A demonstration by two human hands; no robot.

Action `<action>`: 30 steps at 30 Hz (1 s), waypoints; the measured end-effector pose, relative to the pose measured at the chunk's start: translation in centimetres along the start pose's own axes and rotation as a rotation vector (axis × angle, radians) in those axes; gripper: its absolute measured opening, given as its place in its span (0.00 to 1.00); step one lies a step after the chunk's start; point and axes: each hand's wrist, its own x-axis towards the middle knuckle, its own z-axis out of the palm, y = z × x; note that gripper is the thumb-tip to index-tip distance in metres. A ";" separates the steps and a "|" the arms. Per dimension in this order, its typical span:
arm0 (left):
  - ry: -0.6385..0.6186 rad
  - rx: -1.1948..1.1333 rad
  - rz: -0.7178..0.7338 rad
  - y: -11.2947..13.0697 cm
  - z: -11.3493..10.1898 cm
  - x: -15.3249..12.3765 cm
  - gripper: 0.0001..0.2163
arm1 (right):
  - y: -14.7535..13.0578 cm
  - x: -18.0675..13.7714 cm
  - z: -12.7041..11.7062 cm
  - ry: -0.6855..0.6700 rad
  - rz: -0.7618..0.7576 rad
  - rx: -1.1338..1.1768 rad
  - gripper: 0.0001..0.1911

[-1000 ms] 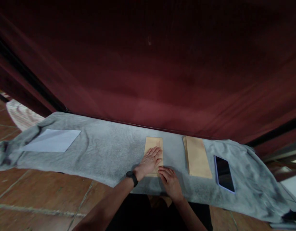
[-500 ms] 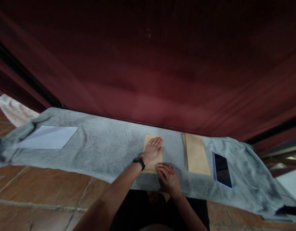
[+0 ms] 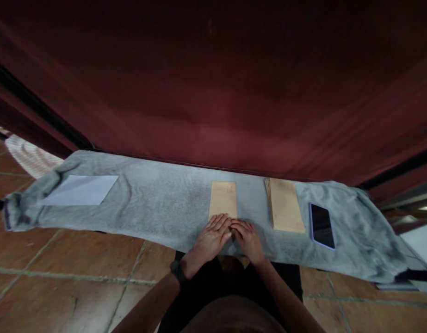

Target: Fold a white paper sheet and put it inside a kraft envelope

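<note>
A brown paper envelope (image 3: 223,199) lies flat on a grey cloth (image 3: 161,203), with faint reddish print near its far right corner. My left hand (image 3: 213,235), a dark watch on its wrist, rests with fingers stretched over the envelope's near end. Close beside it, my right hand (image 3: 248,238) lies at the near right corner, its fingers lightly bent and pointing left, almost touching my left fingertips. The near edge of the envelope is hidden under both hands. Further right sits a stack of similar brown envelopes (image 3: 287,206), slightly fanned along its left side.
A phone (image 3: 322,225) with a pale purple case lies right of the stack. Sheets of white paper (image 3: 82,190) lie at the far left on the wrinkled cloth. A dark red panel (image 3: 213,125) rises behind the cloth. Brown floor tiles (image 3: 84,259) show in front.
My left hand has slid from the middle of the envelope down to its near end, baring the upper part. My right hand stays near the same corner. The view has shifted slightly.
</note>
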 end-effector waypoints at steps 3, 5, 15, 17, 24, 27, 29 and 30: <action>0.050 0.062 0.001 1.3 0.4 -2.3 0.26 | -0.5 0.0 -0.1 -0.012 -0.004 -0.030 0.16; 0.058 0.096 -0.019 1.6 0.7 -3.0 0.28 | -1.5 -0.3 0.2 0.003 -0.024 -0.060 0.18; 0.045 0.161 -0.082 0.5 1.0 -4.3 0.29 | -5.3 -3.2 1.3 -0.025 -0.064 -0.183 0.26; 0.056 0.167 -0.095 0.2 0.8 -4.6 0.29 | -4.5 -3.4 0.9 -0.027 -0.066 -0.204 0.26; 0.123 0.183 -0.164 -0.3 0.8 -5.6 0.29 | -2.9 -4.0 -0.4 -0.023 -0.048 -0.248 0.25; 0.182 0.158 -0.242 -0.2 0.9 -5.7 0.26 | -2.8 -4.2 -0.5 -0.008 -0.039 -0.259 0.25; 0.220 0.108 -0.311 -0.1 0.7 -5.1 0.23 | -3.1 -4.2 -0.2 0.018 -0.020 -0.275 0.25; 0.241 0.068 -0.349 0.0 0.6 -4.6 0.21 | -3.3 -4.2 0.0 0.034 -0.005 -0.287 0.24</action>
